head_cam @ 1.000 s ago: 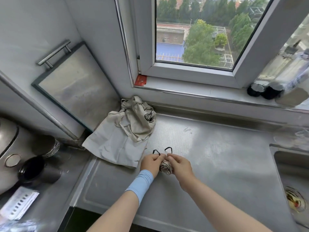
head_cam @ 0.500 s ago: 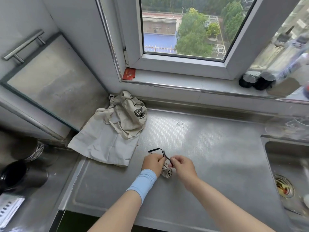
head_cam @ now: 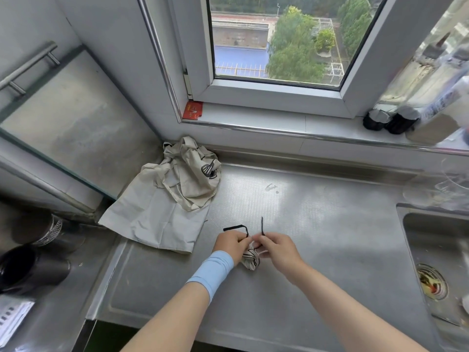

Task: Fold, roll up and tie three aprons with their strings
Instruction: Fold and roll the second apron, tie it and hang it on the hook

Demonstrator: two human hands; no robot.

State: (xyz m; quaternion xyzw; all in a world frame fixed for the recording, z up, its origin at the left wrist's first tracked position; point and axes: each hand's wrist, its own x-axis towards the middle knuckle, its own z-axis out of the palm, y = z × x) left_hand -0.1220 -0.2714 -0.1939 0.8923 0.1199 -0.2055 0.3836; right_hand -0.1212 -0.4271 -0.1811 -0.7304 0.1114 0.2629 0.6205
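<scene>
A small rolled apron [head_cam: 250,260], cream with black stripes, rests on the steel counter between my hands. My left hand [head_cam: 230,244] pinches one black string [head_cam: 237,227], which bends out to the left. My right hand [head_cam: 278,248] pinches the other black string [head_cam: 262,226], which stands nearly upright. Both hands touch the top of the roll. Two cream aprons [head_cam: 177,196] lie loose and crumpled in a heap at the back left of the counter, one with a black print.
The steel counter [head_cam: 317,224] runs right to a sink [head_cam: 441,250] with a drain. Left of the counter stand a black cup [head_cam: 28,270] and a metal pot. Dark bottles [head_cam: 390,119] stand on the window sill. A raised hatch leans at the left.
The two string loops above the roll have been pulled out into loose ends, one bent left, one upright. My hands have moved slightly apart. My head has moved closer.
</scene>
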